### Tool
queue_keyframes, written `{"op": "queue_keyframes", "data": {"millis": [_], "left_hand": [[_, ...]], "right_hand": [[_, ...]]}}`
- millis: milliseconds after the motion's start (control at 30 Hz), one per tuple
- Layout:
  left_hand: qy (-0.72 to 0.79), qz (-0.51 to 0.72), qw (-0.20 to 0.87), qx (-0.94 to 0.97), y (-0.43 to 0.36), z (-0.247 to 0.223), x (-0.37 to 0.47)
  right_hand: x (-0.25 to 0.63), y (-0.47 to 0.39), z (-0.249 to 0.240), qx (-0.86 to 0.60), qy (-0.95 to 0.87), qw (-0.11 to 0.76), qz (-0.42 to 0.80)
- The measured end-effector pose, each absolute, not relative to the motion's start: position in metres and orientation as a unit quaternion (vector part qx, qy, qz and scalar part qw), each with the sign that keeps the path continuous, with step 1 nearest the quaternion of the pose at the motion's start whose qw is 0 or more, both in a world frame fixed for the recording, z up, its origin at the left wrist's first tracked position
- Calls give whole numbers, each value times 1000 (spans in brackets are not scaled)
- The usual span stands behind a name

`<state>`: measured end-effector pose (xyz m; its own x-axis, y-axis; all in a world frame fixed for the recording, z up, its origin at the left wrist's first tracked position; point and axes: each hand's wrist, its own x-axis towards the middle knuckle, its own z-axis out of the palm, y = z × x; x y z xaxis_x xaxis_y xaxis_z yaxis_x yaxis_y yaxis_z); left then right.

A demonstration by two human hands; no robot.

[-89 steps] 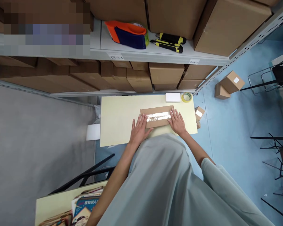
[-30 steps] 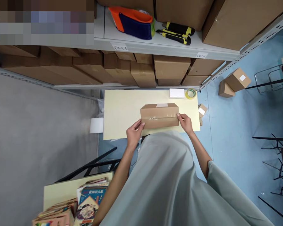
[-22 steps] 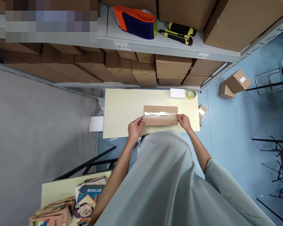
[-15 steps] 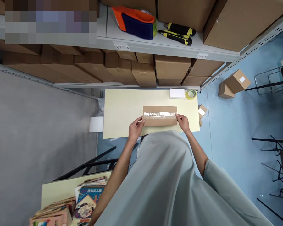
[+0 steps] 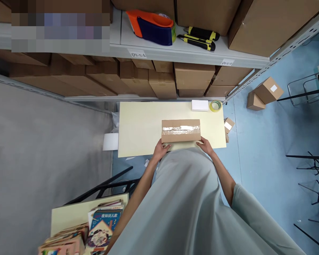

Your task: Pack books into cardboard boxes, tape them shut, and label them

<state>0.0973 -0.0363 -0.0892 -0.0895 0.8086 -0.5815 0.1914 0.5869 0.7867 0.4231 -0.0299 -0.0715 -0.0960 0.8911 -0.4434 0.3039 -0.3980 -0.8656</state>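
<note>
A flat, long brown cardboard box (image 5: 180, 138) lies on the cream tabletop (image 5: 140, 131). Shiny clear tape runs lengthwise along the middle of its top. At the box's near left corner is my left hand (image 5: 161, 150), its fingertips against the corner and its thumb standing off below the near edge. My right hand (image 5: 206, 146) is at the near right corner in much the same pose, thumb pointing inward and apart from the fingers. Neither thumb presses on the box top. The undersides of the fingers are partly hidden.
A white box (image 5: 200, 105) and a yellow tape roll (image 5: 215, 106) stand at the table's back right. Above is a shelf with cartons, an orange and blue tape dispenser (image 5: 154, 27) and several utility knives (image 5: 199, 38). Books (image 5: 102, 228) lie on a side table, lower left.
Both hands have slid from the box's short ends down to its near corners, and their thumbs have come off it. The box has barely moved in view.
</note>
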Motion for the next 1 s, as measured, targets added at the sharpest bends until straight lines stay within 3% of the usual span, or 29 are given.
{"op": "queue_keyframes", "data": {"millis": [300, 467, 700, 1000], "left_hand": [[684, 336, 465, 450, -33, -63, 96], [698, 340, 418, 472, -20, -53, 91], [738, 270, 405, 468, -8, -72, 87], [724, 324, 477, 379, -21, -85, 91]], "right_hand": [[429, -6, -21, -682, -570, 236, 394], [426, 9, -12, -679, -609, 195, 361], [411, 17, -38, -697, -603, 145, 360], [420, 11, -57, -690, -527, 182, 461]]}}
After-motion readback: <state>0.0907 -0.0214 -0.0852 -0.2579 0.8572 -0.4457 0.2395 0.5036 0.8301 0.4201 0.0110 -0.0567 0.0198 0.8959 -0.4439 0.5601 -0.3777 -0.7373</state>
